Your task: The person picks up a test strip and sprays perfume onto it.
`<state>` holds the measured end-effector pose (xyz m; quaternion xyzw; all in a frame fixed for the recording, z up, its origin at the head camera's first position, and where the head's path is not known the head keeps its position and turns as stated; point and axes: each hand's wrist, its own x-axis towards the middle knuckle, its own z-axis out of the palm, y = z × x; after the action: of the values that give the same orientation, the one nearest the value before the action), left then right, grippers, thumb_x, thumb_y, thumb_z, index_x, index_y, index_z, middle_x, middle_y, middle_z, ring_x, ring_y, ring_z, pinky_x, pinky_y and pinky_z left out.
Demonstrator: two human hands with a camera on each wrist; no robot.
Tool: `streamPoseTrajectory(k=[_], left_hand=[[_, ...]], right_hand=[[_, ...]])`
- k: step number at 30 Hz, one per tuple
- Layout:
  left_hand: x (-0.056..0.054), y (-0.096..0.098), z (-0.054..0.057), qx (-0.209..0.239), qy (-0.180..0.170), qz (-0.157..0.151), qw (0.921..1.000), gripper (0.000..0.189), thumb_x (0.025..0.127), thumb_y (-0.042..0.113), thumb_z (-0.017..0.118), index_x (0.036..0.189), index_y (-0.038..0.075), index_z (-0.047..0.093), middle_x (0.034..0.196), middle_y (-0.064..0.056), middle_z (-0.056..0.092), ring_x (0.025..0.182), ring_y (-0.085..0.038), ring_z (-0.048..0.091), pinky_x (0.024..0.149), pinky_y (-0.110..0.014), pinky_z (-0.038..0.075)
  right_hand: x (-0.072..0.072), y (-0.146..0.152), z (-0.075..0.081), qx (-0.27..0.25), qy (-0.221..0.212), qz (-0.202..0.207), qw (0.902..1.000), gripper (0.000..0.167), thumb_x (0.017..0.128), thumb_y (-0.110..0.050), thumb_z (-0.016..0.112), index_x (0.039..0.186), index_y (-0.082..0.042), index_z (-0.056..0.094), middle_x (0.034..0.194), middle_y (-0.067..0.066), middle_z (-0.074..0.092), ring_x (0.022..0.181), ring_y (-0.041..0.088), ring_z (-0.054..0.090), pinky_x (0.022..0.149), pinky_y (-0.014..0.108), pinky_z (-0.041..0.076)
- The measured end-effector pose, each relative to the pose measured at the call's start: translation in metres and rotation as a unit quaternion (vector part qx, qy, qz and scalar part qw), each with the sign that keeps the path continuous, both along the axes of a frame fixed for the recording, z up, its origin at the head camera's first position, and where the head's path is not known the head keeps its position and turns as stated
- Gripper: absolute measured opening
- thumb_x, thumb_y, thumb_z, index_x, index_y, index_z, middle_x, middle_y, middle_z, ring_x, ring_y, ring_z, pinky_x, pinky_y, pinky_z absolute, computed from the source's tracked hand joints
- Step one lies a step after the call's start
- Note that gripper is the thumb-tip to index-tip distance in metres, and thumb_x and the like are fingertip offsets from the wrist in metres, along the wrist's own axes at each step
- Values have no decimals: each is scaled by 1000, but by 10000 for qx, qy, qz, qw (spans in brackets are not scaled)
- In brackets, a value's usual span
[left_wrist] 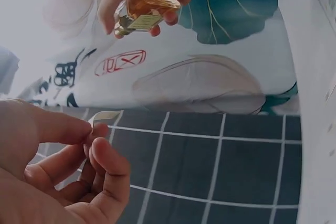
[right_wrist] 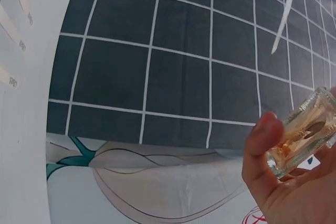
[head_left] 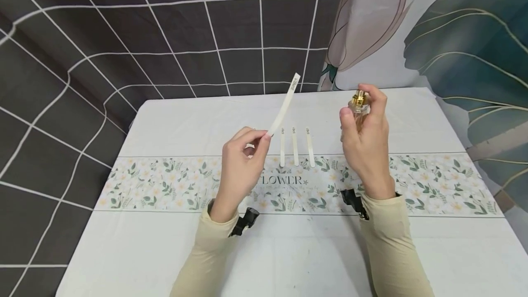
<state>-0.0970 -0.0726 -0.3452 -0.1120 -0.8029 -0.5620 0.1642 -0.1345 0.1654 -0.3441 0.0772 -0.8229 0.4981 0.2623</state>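
Observation:
My left hand [head_left: 241, 168] pinches the lower end of a white paper scent strip [head_left: 285, 106] between thumb and index finger. The strip slants up to the right, with small dark print near its upper tip. Across from it, my right hand [head_left: 367, 148] grips a clear glass perfume bottle [head_left: 357, 110] with a gold spray top, index finger on top of the sprayer. Amber liquid and a pale label show on the bottle [left_wrist: 148, 11] in the left wrist view. Both strip and bottle are held up above the table.
Three more white strips, a left one [head_left: 282, 148], a middle one [head_left: 295, 146] and a right one [head_left: 310, 148], lie side by side on the white table [head_left: 297, 255]. A floral printed band [head_left: 165, 182] crosses the tabletop. Behind hang a dark grid-patterned cloth [head_left: 231, 26] and a leaf-patterned cloth [head_left: 462, 26].

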Motion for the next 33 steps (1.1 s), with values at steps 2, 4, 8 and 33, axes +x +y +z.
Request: streamPoseTrajectory(k=[2, 4, 8, 33], left_hand=[[-4, -1, -3, 320, -344, -137, 9988, 17, 99, 8, 66, 106, -4, 76, 91, -11, 69, 82, -17, 62, 65, -22, 55], [-8, -1, -5, 507, -698, -237, 9960, 18, 99, 8, 66, 108, -5, 75, 93, -13, 70, 84, -17, 63, 65, -21, 54], [-17, -1, -14, 761, -1337, -337, 9875, 19, 99, 9, 67, 110, -3, 75, 93, -12, 70, 79, -16, 62, 62, -20, 50], [-52, 1, -80, 1801, -3287, -60, 9271, 17, 92, 1, 72, 108, -5, 71, 104, -30, 72, 71, -14, 68, 70, -24, 57]], right_hand=[[0, 2, 0, -35, -133, 95, 9999, 48, 103, -22, 48, 149, -24, 35, 100, -5, 51, 56, 15, 49, 53, 22, 40], [-1, 4, 1, -61, -284, 245, 9993, 50, 103, -17, 46, 150, -25, 32, 100, -3, 50, 59, 16, 51, 54, 21, 42], [-2, 11, 3, 106, -618, 498, 9968, 55, 106, -17, 46, 155, -24, 23, 112, 6, 51, 80, 21, 56, 71, 28, 48], [-12, 41, -5, 1119, -1443, 724, 9805, 74, 97, -10, 70, 157, -8, 26, 142, 26, 52, 117, 39, 56, 95, 52, 49]])
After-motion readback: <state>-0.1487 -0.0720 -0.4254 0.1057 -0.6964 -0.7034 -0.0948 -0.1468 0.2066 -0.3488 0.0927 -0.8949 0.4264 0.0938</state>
